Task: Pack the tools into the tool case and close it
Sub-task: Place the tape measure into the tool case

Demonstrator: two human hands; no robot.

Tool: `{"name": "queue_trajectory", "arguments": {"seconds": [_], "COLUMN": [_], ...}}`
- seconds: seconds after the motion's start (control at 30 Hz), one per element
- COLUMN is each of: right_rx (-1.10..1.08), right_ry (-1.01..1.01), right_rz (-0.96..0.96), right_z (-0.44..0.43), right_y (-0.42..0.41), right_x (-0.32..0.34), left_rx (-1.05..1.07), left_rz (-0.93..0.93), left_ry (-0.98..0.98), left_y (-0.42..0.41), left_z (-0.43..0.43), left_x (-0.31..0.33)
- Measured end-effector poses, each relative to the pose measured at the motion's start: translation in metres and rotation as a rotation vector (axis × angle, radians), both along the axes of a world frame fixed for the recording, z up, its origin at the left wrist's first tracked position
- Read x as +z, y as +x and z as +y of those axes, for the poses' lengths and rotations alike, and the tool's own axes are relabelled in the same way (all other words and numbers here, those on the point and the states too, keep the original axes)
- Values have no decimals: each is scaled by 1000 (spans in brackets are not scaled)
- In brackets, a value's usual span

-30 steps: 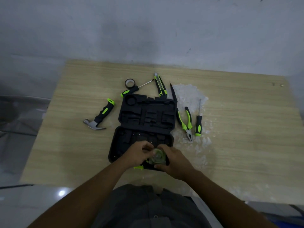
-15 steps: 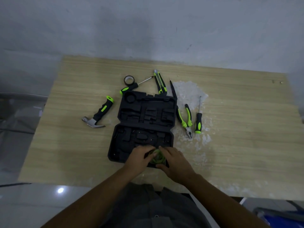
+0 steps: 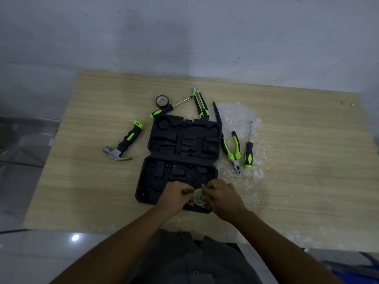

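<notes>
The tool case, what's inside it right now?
The tool case shows empty molded slots. At its near edge, both hands, left hand and right hand, press a greenish round item, mostly covered by fingers.

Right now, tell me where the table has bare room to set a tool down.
Widest bare patch: the light wooden table right of the small black-and-green screwdriver, out to its right edge. Also free: the strip left of the steel claw hammer. Crowded: around the open black tool case, with the green-handled pliers alongside and both hands at its near corner.
</notes>
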State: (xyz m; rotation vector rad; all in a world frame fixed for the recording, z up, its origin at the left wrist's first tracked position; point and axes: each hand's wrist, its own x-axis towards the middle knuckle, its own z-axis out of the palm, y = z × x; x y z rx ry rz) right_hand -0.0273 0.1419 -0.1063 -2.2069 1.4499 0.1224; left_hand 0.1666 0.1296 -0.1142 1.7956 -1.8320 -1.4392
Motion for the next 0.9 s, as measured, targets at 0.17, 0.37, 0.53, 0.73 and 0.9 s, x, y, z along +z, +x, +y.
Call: {"name": "queue_trajectory", "arguments": {"seconds": [0.17,0.37,0.53,0.73,0.9], "right_rx": [-40,27,-68,-147,-115], "right_ry": [34,60,71,84,128], "right_rz": [-13,61,-62,-163,-198], "right_z": [-1,-5,-1,-3,-16], "right_y": [-1,0,1,-2,-2], "right_x": [-1,1,-7,-14,-4], "left_rx": [45,90,61,41,98], "left_rz": [-2,-7,26,-5,-24], "left_ry": [17,105,174,126,84], "left_y": [-1,1,6,3,-1], "left_z": [2,0,-10,-7,2], "left_x": [0,-2,-2,0,1]}}
